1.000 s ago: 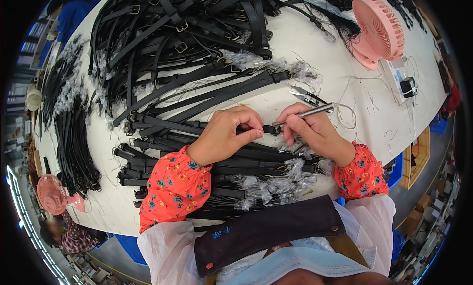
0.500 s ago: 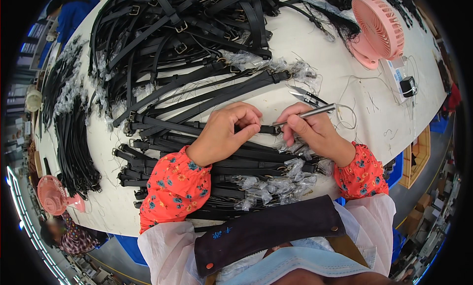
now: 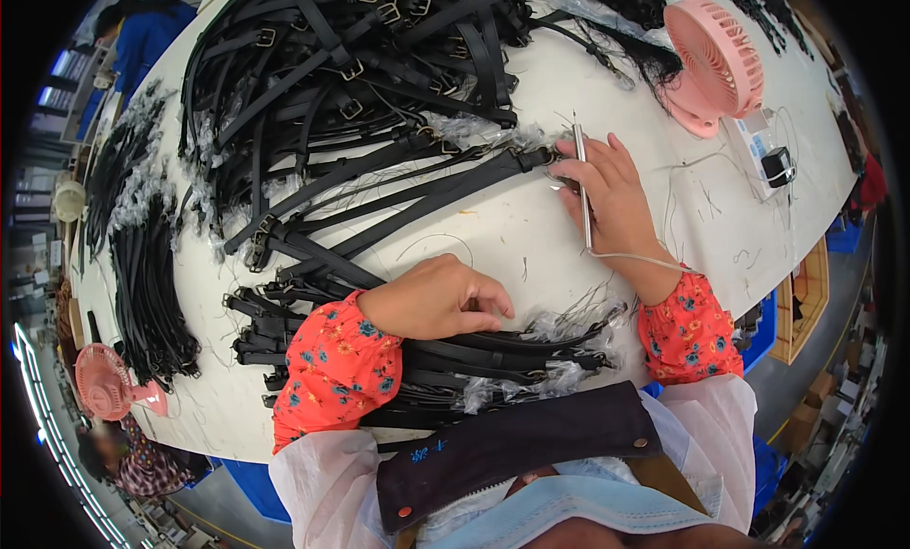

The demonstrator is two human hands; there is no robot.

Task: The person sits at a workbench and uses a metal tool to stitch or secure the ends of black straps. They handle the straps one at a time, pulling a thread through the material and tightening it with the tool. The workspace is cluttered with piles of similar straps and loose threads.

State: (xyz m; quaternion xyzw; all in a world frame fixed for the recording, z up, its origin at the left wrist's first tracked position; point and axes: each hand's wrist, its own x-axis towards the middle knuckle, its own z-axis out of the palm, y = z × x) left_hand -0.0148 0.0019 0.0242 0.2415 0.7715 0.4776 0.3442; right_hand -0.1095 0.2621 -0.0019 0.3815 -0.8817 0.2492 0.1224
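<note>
A slim silver pen-shaped tool with a thin cord (image 3: 581, 184) rests upright in my right hand (image 3: 611, 193), its fine tip pointing away from me. That hand's fingers reach the buckle end of a black belt (image 3: 455, 191) lying across the table. A blade-like metal tool is partly hidden under the same fingers. My left hand (image 3: 436, 298) hovers over the near pile of black belts (image 3: 455, 355), fingers loosely bent, thumb and forefinger apart, nothing seen in them. Clear plastic wrapping (image 3: 550, 383) covers the right ends of several near belts.
A large heap of buckled black belts (image 3: 351, 65) fills the far side. More thin straps (image 3: 147, 293) lie at left. A pink fan (image 3: 716, 61) stands at far right beside a white power strip (image 3: 749, 151); another pink fan (image 3: 102, 383) is at left.
My left hand has let go of a belt end and come nearer to me. My right hand has moved away from me with the pen-shaped tool, which has turned upright.
</note>
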